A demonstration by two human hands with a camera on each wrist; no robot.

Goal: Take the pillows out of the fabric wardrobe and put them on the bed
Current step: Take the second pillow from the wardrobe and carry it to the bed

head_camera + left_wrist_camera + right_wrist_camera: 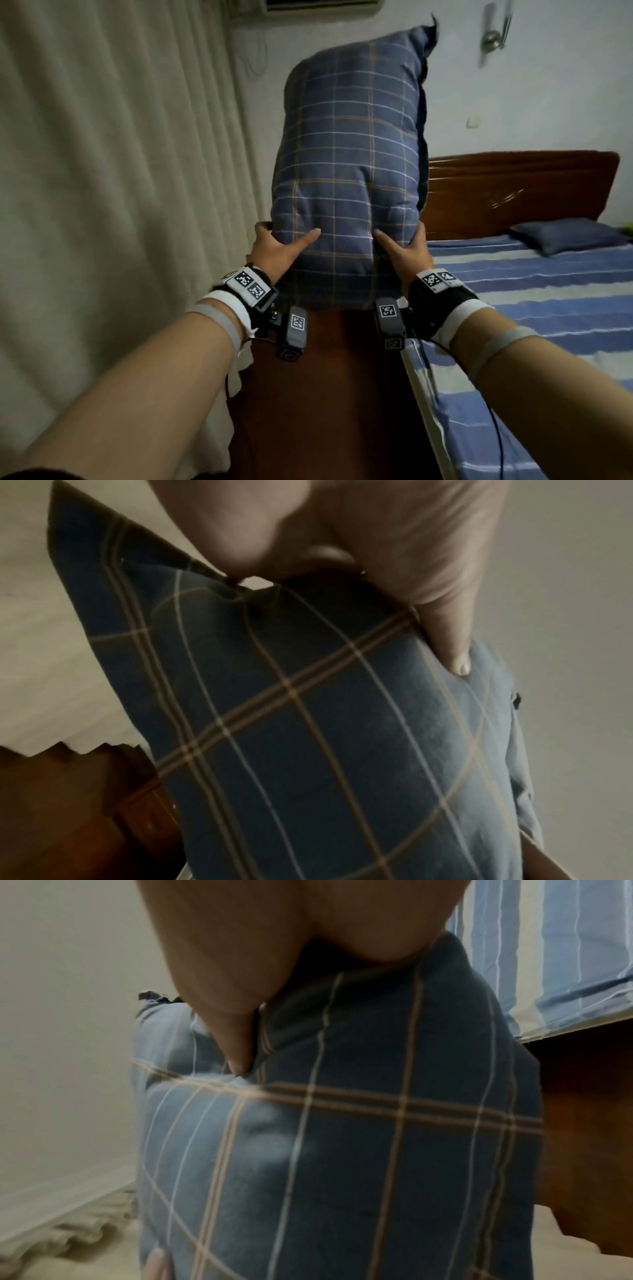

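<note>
A blue plaid pillow (349,164) is held upright in the air in front of me, at the left of the bed (548,308). My left hand (277,248) grips its lower left edge, thumb pressed into the front. My right hand (402,250) grips the lower right edge the same way. The left wrist view shows the left thumb (448,642) dug into the plaid pillow (308,723). In the right wrist view the right thumb (229,1031) presses into the pillow (342,1150). A second dark blue pillow (568,236) lies at the head of the bed. The wardrobe is out of view.
A beige curtain (120,171) hangs along the left. The bed has a blue striped sheet and a brown wooden headboard (520,192). Dark wooden floor (325,394) runs between curtain and bed. An air conditioner (322,7) hangs high on the white wall.
</note>
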